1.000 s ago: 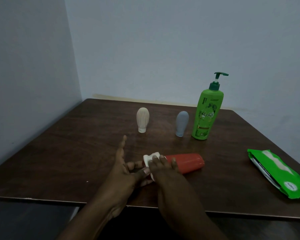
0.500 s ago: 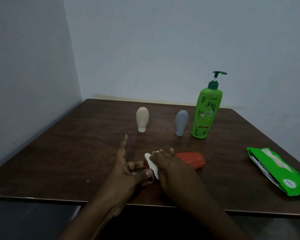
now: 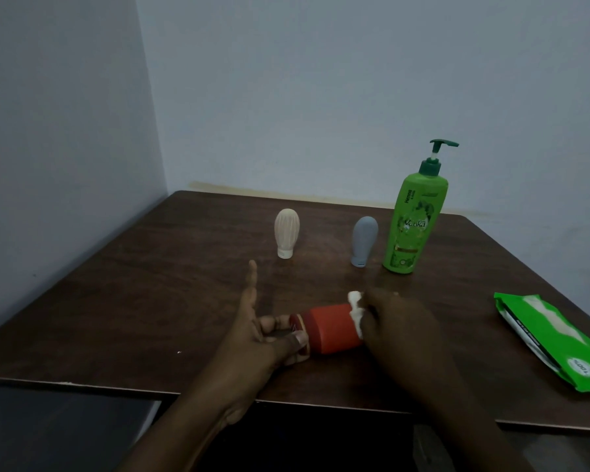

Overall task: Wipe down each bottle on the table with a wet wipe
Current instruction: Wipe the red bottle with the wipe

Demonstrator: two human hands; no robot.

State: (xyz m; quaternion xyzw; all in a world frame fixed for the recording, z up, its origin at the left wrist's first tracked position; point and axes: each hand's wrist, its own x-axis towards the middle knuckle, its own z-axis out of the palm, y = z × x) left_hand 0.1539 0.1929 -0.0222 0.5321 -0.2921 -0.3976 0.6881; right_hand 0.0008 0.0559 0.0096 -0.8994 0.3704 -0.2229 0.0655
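Note:
A red bottle (image 3: 331, 330) lies on its side near the front of the brown table (image 3: 150, 301). My left hand (image 3: 256, 335) pinches its cap end between thumb and fingers, with the index finger stretched out. My right hand (image 3: 395, 321) grips a crumpled white wet wipe (image 3: 355, 306) against the bottle's right half and covers that end. Farther back stand a beige ribbed bottle (image 3: 286, 236), a grey bottle (image 3: 364, 240) and a tall green pump bottle (image 3: 414, 219).
A green pack of wet wipes (image 3: 552, 338) lies at the table's right edge. Walls close off the back and the left side. The table's front edge (image 3: 82, 383) runs just below my forearms.
My right hand has slid the wipe to the right along the red bottle, baring the part near the cap. My left hand keeps its hold on the cap end.

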